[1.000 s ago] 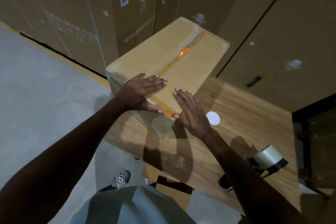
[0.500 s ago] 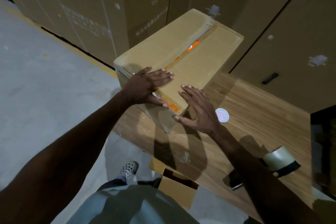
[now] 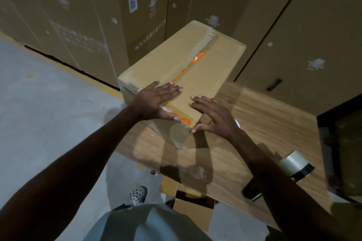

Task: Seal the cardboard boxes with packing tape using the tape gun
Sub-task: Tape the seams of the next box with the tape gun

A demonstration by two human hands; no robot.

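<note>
A long cardboard box [image 3: 166,60] stands on the wooden table [image 3: 270,123], its top seam covered by clear tape over orange marks. My left hand [image 3: 156,100] lies flat on the near end of the top, fingers spread across the seam. My right hand [image 3: 213,115] hovers at the box's near right corner, fingers apart, thumb by the corner edge. The tape gun [image 3: 295,164], with a roll of clear tape, lies on the table at the right, beyond my right forearm, untouched.
Tall cardboard cartons [image 3: 98,15] form a wall behind the table. An open small carton [image 3: 194,207] sits on the floor under the table's near edge. Grey concrete floor [image 3: 39,113] spreads to the left. A white round sticker [image 3: 237,123] peeks out beside my right hand.
My right hand has lifted off the box top and drawn back to the near right corner. My left hand stays flat on the taped seam. The view shifted slightly.
</note>
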